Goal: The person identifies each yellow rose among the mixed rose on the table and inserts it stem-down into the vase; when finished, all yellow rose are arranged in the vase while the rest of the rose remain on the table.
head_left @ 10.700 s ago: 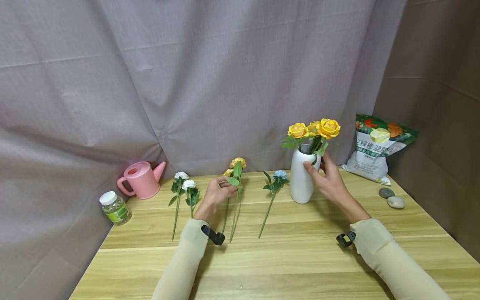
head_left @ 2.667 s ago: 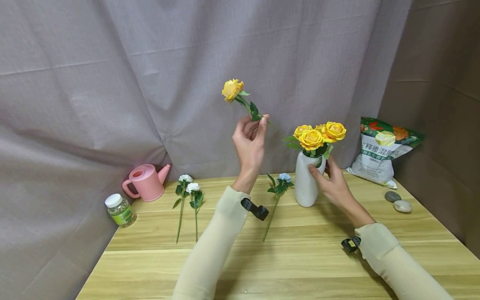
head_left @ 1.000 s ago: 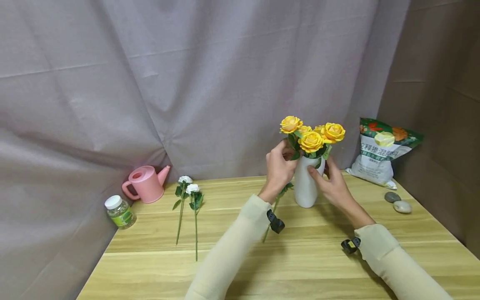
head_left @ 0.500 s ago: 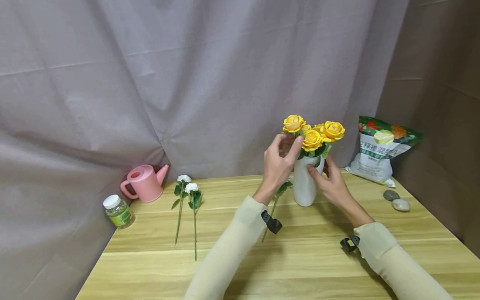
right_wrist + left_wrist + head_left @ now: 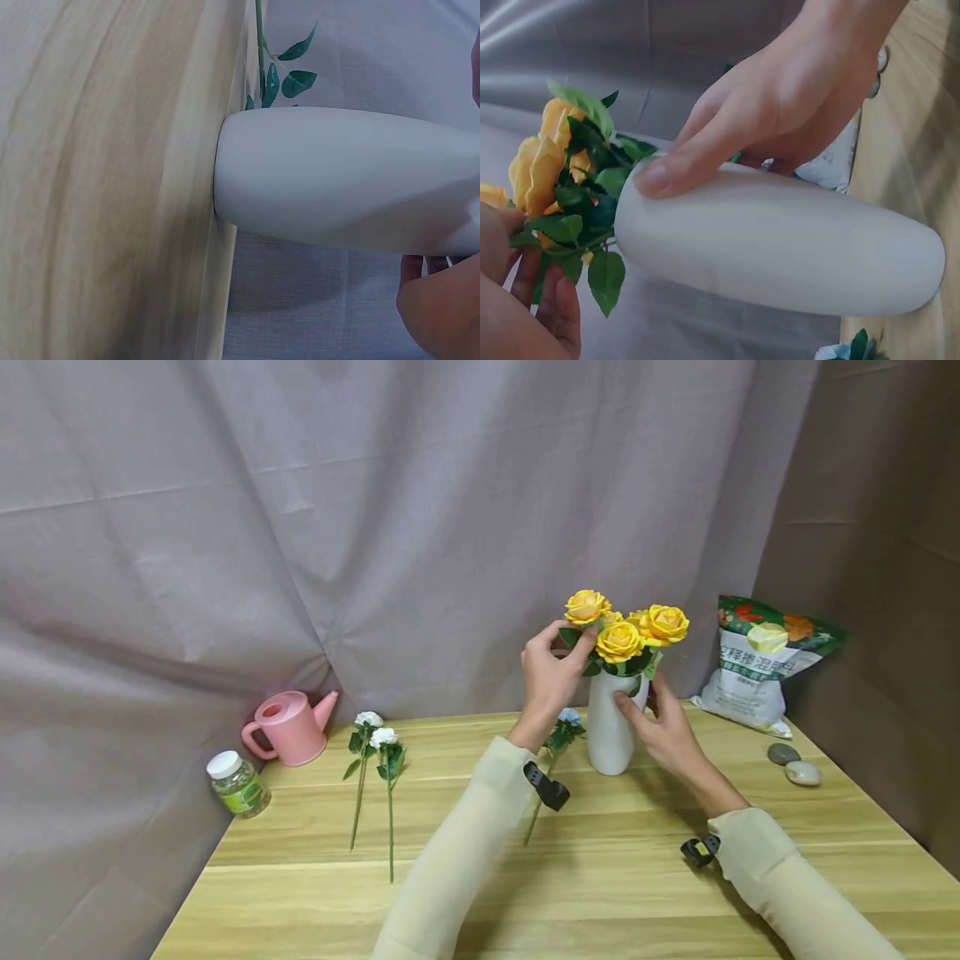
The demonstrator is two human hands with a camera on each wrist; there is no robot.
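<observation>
A white vase (image 5: 609,735) stands upright on the table with several yellow roses in its mouth. My right hand (image 5: 663,731) grips it from the right near the top, thumb across the front; the left wrist view shows that thumb lying along the white wall (image 5: 780,232). At the vase's left side, my left hand (image 5: 551,677) pinches the leftmost yellow rose (image 5: 587,607) just beneath its bloom. This bloom sits higher than the front rose (image 5: 619,642). Green leaves (image 5: 605,281) spill over the rim beside my left fingers. The stems' lower ends are hidden inside the vase.
A blue flower (image 5: 570,717) lies left of the vase, partly behind my left wrist. Two white flowers (image 5: 384,737) lie farther left, near a pink watering can (image 5: 292,731) and a lidded jar (image 5: 238,785). At right are a printed bag (image 5: 750,668) and two stones (image 5: 802,773).
Yellow roses that lay on the table are gone from there. My left hand has carried one, first raised in the air, right and down into the vase. My right hand has stayed on the vase.
</observation>
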